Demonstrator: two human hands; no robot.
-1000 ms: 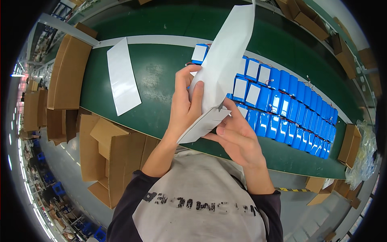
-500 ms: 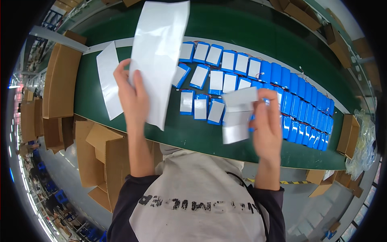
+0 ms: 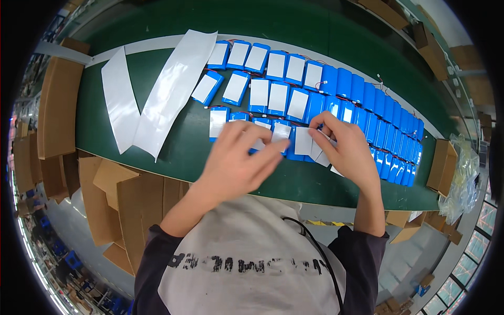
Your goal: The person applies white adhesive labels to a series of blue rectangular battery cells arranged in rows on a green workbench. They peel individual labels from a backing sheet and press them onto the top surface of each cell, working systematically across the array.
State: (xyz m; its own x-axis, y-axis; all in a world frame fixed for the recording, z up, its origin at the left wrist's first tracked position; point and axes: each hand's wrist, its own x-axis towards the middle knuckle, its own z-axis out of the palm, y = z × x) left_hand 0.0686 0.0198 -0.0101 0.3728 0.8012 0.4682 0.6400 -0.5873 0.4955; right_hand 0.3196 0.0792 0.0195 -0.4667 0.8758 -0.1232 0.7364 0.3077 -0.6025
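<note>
Rows of blue battery packs (image 3: 344, 83) lie on the green bench, many with white rectangular stickers (image 3: 277, 65) on top. My right hand (image 3: 347, 149), closed in a pinch, holds a small strip of white stickers (image 3: 304, 142) above the near row. My left hand (image 3: 239, 160) is just left of it over the same row, fingers apart and slightly blurred, with nothing visible in them. Beneath its fingers, several near packs are partly hidden. Two long glossy white sheets, a wide one (image 3: 170, 86) and a narrow one (image 3: 118, 100), lie at the left, touching at their near ends.
Cardboard boxes stand at the bench's left end (image 3: 60, 105) and below its front edge (image 3: 142, 210). A small open carton (image 3: 442, 167) and clear plastic wrap (image 3: 461, 181) are at the right end. Thin wires with white connectors run among the packs.
My left hand has let go of the wide white sheet, now on the bench, and moved right over the near row. My right hand has brought the sticker strip down close to the packs.
</note>
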